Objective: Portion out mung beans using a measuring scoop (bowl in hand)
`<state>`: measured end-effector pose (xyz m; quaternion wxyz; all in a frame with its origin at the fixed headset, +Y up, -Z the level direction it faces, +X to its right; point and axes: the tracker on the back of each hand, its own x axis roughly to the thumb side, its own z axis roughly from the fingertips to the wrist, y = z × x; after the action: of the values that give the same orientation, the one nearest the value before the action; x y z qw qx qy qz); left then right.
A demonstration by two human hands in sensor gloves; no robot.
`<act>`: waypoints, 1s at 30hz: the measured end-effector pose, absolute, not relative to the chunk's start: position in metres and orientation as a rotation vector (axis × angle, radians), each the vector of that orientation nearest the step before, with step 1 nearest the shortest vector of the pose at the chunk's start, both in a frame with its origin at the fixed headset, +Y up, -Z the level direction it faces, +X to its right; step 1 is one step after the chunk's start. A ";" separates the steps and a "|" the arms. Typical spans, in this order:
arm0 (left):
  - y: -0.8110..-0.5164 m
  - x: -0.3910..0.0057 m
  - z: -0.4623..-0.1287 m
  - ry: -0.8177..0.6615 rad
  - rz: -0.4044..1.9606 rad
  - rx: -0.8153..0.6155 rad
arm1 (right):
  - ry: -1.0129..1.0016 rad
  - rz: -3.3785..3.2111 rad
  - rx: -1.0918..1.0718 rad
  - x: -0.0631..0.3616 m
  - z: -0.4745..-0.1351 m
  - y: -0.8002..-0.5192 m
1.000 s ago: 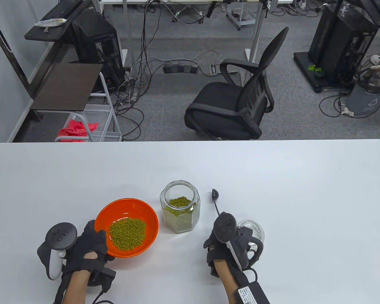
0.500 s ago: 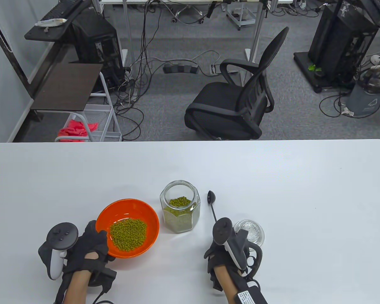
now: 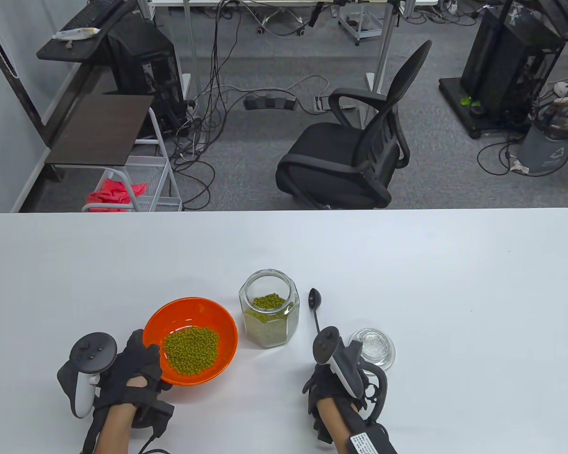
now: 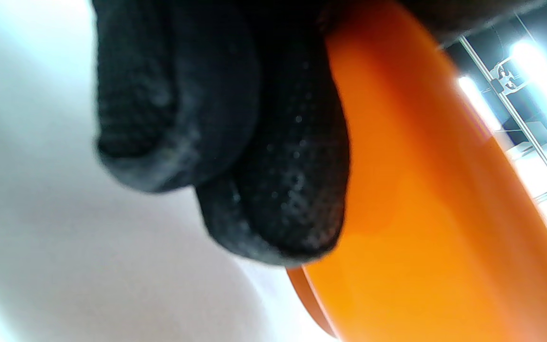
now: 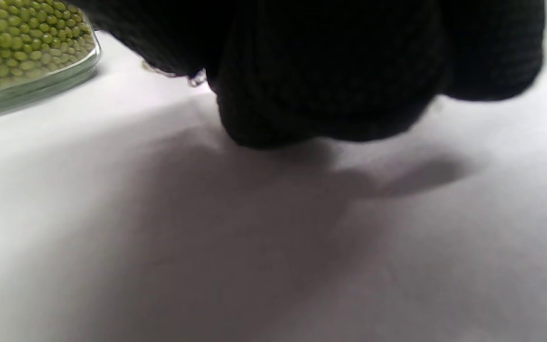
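Note:
An orange bowl [image 3: 217, 326] with a heap of mung beans [image 3: 191, 350] is at the front left. My left hand [image 3: 142, 362] grips its near-left rim, thumb inside. In the left wrist view my fingers [image 4: 273, 190] press the bowl's underside [image 4: 420, 213]. An open glass jar [image 3: 269, 309] of mung beans stands right of the bowl; it also shows in the right wrist view [image 5: 17, 47]. My right hand [image 3: 329, 366] holds the handle of a black measuring scoop [image 3: 315, 299], whose empty head points away, just right of the jar. My curled fingers [image 5: 330, 71] hide the handle.
A round glass lid [image 3: 374, 347] lies on the white table [image 3: 430, 283] just right of my right hand. A black office chair [image 3: 350, 156] stands beyond the table's far edge.
My right hand has drawn back toward me and a little left, taking the scoop with it; the scoop head now sits closer to the jar. The left hand and bowl have hardly moved.

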<state>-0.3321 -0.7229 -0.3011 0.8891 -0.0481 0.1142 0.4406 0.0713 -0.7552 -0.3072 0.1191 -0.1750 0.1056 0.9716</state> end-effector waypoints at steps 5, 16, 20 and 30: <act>-0.723 -0.332 -0.301 0.238 0.916 -0.099 | 0.300 2.854 -0.511 0.070 -0.307 -0.756; -0.723 -0.332 -0.301 0.239 0.916 -0.100 | 0.270 2.895 -0.507 0.068 -0.306 -0.754; -0.723 -0.332 -0.301 0.239 0.916 -0.100 | 0.261 2.907 -0.505 0.068 -0.306 -0.754; -0.723 -0.332 -0.301 0.239 0.916 -0.100 | 0.232 2.904 -0.492 0.070 -0.307 -0.755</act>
<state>-0.3323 -0.7231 -0.3010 0.8890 -0.0481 0.1150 0.4407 0.0696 -0.7548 -0.3067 0.0932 -0.1659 0.0781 0.9786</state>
